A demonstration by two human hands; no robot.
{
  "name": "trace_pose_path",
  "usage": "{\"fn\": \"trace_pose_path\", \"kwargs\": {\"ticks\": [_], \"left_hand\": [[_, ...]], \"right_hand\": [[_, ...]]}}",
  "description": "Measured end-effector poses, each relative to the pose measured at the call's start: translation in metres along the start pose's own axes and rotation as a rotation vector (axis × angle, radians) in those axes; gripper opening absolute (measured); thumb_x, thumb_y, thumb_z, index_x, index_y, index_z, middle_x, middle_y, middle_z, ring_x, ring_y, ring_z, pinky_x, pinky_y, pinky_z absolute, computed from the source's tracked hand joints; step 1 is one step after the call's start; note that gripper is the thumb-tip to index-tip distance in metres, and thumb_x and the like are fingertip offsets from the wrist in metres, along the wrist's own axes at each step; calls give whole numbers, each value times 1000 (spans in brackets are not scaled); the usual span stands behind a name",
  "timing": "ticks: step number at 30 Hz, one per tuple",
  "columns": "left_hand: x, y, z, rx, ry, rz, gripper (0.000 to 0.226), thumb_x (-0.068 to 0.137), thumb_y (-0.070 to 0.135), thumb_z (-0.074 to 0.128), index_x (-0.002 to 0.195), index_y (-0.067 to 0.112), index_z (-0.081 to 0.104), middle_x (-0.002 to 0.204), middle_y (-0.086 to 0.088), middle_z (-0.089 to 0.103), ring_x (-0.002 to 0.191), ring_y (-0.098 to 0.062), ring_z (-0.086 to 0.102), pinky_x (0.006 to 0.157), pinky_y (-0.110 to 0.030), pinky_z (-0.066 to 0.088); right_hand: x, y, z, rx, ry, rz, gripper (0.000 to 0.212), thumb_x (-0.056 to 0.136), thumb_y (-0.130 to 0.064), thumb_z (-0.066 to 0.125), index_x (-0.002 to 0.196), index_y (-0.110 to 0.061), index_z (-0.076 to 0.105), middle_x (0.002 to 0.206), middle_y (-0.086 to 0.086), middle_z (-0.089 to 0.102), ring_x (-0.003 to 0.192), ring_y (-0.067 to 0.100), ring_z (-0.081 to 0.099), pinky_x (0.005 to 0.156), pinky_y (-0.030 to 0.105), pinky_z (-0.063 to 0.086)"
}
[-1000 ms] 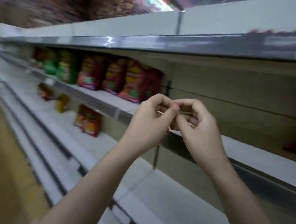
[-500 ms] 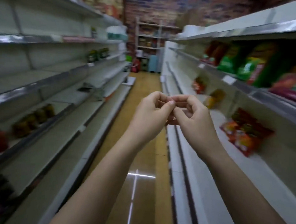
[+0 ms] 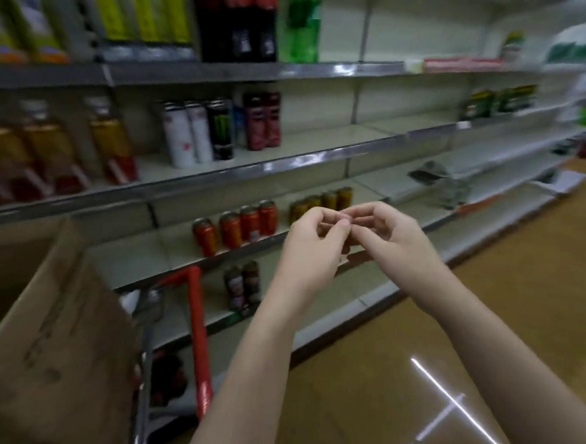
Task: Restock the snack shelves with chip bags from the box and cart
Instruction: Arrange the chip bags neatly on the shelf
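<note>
Brown cardboard box [image 3: 55, 327] sits open at left; both hands [image 3: 356, 236] meet mid-air, fingers curled, fingertips touching, holding nothing visible.

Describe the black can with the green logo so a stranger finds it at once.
Start at the drinks shelving opposite, second shelf from the top. Past two white cans stands the black can. Its green claw mark sets it apart; the next cans are dark red.
</note>
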State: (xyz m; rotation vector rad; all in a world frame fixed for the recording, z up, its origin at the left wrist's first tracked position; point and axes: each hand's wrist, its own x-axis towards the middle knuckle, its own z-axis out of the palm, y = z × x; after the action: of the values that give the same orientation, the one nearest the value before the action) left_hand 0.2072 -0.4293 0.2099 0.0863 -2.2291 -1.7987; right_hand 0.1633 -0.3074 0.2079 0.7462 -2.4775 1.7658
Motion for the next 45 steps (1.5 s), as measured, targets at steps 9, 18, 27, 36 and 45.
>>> {"fn": "trace_pose_path", "kwargs": {"ticks": [9, 18, 27, 36, 45], "left_hand": [[-11, -56, -78, 132, 458, -233, 14, 97, 19, 54, 90, 22, 66, 94, 0, 71, 93, -14, 67, 89, -36, 54], [-23, -48, -186, 365, 1083, -181, 19, 97, 15, 53, 88, 31, 58, 98, 3, 68, 99, -15, 65, 91, -40, 53], [-42, -41, -229, 857, 1373, -642, 13, 95, 12, 54, 102, 23, 55, 107, -3, 64, 99, -22, 59, 77, -31, 42], [-35, -59, -185, 688, 1162, -1012, 35, 88, 42, 65, 116, 23, 54, 110, 2, 60, 97, -14, 60, 88, -33, 54], [-12, -62, -160, 680, 1010, -1159, 50, 89, 52, 59, 133, 33, 43, 129, 8, 57, 114, -11, 55, 94, -31, 50]], "right_hand": [[61, 23, 103, 68, -545, -61, 16, 97, -17, 56, 109, -22, 66, 103, -7, 71, 95, 1, 67, 87, 28, 57], [115, 13, 184, 193, -881, -145, 16, 99, -13, 51, 108, -18, 64, 102, -1, 72, 90, 11, 71, 80, 34, 60], [173, -30, 239, 250, -1112, -309, 19, 101, -11, 48, 107, -16, 65, 102, 2, 73, 86, 10, 71, 76, 27, 59], [184, -88, 303, 395, -1292, -467, 20, 101, -10, 48, 107, -16, 65, 95, -2, 73, 84, 9, 70, 71, 22, 58], [156, -123, 420, -132, -1614, -1007, 49, 93, -21, 64, 137, -18, 43, 132, 8, 57, 112, 20, 59, 92, 31, 51]]}}
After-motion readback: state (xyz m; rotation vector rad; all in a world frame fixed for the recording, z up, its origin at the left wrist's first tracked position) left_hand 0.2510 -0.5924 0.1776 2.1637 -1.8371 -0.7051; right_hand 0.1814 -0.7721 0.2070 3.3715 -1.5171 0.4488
